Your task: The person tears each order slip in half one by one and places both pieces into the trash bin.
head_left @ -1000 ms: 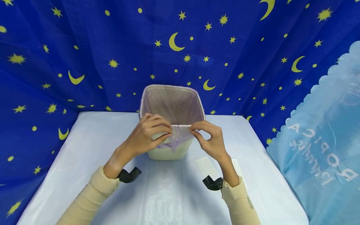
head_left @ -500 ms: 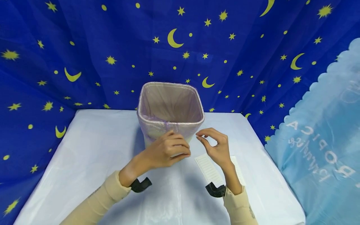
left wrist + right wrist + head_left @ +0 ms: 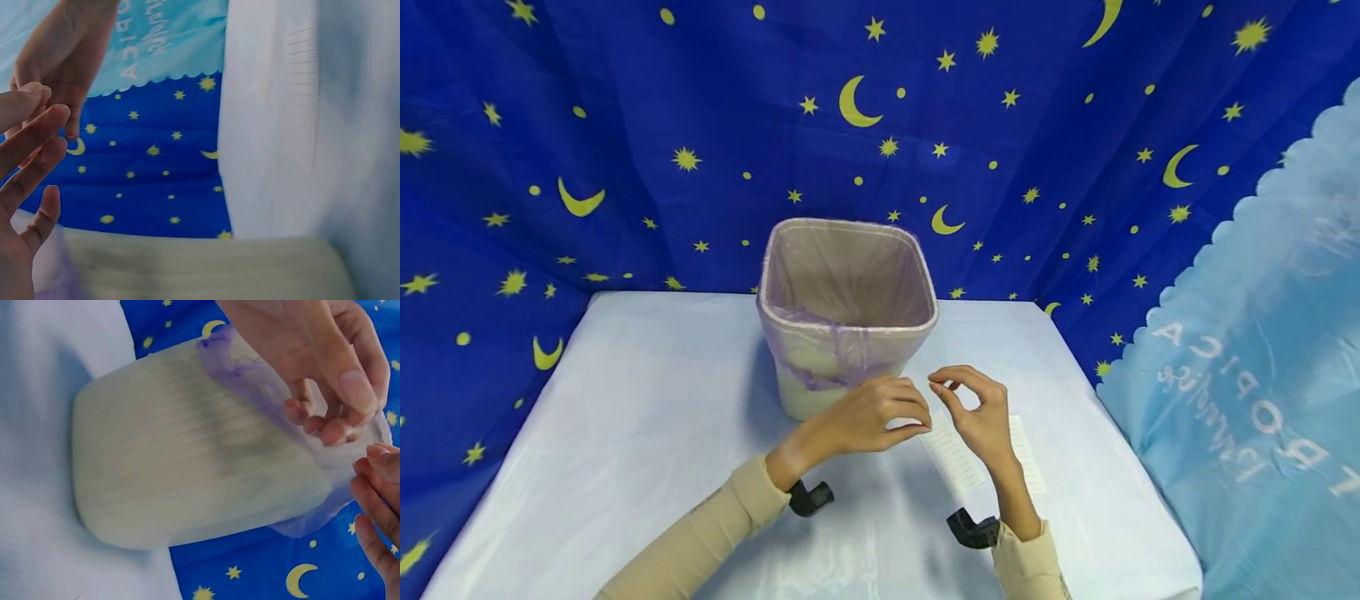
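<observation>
In the head view a pale trash can [image 3: 801,400] stands on the table, lined with a thin purple trash bag [image 3: 880,346] folded over its rim. My left hand [image 3: 876,417] is in front of the can with fingers loosely bent, holding nothing visible. To its right my right hand [image 3: 977,412] hovers, thumb and index finger bent towards each other with nothing seen between them. The left wrist view shows the left hand [image 3: 25,156] with spread fingertips. In the right wrist view the left hand [image 3: 331,369] overlaps the can's bagged rim, with the right hand [image 3: 378,500] below it.
Two white lined cards [image 3: 955,458] lie on the white-covered table [image 3: 662,400], right of the can and partly behind the right hand and wrist. A blue star-and-moon curtain [image 3: 700,125] hangs behind, and a light blue lettered cloth [image 3: 1262,375] at the right.
Both hands have left the bag at the front rim. The left hand has moved right and down towards the right hand, which has lowered slightly; the bag's front edge now hangs over the can.
</observation>
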The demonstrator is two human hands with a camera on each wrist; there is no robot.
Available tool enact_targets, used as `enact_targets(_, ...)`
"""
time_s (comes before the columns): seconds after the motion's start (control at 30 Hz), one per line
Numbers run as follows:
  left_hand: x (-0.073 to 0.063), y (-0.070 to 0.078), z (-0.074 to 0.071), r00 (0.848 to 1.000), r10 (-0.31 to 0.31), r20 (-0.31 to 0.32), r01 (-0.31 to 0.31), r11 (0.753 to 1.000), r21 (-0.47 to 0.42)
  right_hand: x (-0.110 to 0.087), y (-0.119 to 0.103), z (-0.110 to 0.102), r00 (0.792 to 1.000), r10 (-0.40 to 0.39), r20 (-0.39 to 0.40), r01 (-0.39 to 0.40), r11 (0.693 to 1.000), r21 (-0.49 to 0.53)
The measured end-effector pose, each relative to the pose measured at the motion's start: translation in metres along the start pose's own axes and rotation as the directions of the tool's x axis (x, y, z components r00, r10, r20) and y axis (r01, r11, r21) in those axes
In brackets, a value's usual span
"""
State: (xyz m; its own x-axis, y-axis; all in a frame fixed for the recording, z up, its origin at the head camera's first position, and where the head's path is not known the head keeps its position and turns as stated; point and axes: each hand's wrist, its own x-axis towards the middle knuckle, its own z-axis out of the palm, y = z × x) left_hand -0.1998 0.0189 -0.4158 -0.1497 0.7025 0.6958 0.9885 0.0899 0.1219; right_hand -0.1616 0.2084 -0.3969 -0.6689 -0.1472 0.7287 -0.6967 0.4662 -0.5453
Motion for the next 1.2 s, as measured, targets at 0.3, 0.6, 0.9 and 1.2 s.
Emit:
enact_targets(0.3,-0.003,-0.011,0.038,0.991,-0.127,0.035,0.131,0.98,-0.147,-0.013,0.0,-0.001,0.992,0.121,-0.031,-0.123,0.991,-0.053)
enact_targets(0.6,-0.002,-0.02,0.072,0.977,-0.205,0.066,0.213,0.96,-0.179,-0.032,0.019,0.003,0.973,0.209,-0.097,-0.219,0.97,-0.107)
enact_targets(0.9,-0.005,-0.025,0.097,0.939,-0.323,0.119,0.339,0.929,-0.15,-0.066,0.066,0.004,0.931,0.317,-0.183,-0.343,0.929,-0.137)
enact_targets(1.2,-0.014,-0.039,0.114,0.882,-0.386,0.271,0.431,0.893,-0.128,-0.091,0.083,0.001,0.864,0.475,-0.164,-0.5,0.848,-0.177)
